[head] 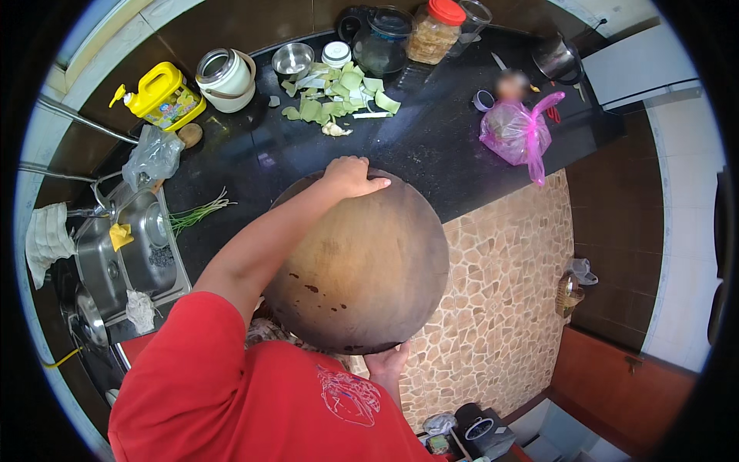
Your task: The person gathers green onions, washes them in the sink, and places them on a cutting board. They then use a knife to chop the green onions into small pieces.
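Note:
A large round wooden cutting board, with dark stains on its near part, is held between my two hands over the counter's front edge. My left hand grips its far rim, thumb lying on the top face. At the near rim my right hand supports it from below, its fingers partly hidden by the board. Beyond the board, pale green peelings and a garlic-like bulb lie on the black countertop. A bunch of green onions is left of the board.
Left are a steel double sink, a clear plastic bag, a yellow pump bottle and a white container. A glass jug and red-lidded jar stand behind. Right are a knife and a pink bag.

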`<state>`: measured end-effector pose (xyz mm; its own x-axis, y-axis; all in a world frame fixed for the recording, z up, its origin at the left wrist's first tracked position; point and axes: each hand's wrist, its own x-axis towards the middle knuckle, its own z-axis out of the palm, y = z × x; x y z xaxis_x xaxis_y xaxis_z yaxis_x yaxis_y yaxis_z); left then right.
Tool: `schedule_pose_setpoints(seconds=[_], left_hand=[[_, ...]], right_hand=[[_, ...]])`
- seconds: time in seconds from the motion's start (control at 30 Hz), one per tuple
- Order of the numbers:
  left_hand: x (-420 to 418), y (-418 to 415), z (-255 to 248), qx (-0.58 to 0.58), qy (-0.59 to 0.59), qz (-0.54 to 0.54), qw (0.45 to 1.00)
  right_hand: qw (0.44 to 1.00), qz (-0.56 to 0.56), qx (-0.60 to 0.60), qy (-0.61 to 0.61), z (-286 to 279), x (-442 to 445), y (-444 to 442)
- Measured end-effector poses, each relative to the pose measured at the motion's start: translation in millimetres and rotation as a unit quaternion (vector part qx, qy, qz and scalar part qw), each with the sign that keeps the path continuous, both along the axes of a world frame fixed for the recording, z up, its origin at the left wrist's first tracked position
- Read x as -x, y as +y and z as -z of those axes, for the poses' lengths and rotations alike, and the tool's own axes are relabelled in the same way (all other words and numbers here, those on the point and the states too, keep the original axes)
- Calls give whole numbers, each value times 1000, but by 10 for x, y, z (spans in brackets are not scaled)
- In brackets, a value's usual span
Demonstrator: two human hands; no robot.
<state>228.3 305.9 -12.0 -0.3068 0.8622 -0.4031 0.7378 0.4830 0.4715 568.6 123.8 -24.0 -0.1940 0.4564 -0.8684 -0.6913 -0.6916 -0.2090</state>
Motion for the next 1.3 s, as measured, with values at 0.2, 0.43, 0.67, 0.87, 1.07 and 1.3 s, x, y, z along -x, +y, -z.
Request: schedule_pose_setpoints(seconds=[0.2, 0.43, 0.67, 0.87, 1.07, 1.3], left_hand=[[-111, 8, 259, -46, 81, -56, 994], [-79, -294, 377, -304, -23, -110, 946], [1021, -2226, 354, -260, 212, -187, 923], [1536, -3133, 568, -64, 240, -175, 953], [1653, -3144, 547, 42, 259, -116, 958], [2237, -3608, 620, -127, 157, -163, 966]], right_hand=[[999, -34, 33, 10, 71, 3, 103], [996, -33, 59, 49, 242, -191, 148], [993, -109, 38, -3, 210, -169, 257], [989, -135, -61, -9, 291, -62, -47], [962, -236, -106, -84, 197, 363, -554], [971, -200, -123, -49, 269, 994, -1221]])
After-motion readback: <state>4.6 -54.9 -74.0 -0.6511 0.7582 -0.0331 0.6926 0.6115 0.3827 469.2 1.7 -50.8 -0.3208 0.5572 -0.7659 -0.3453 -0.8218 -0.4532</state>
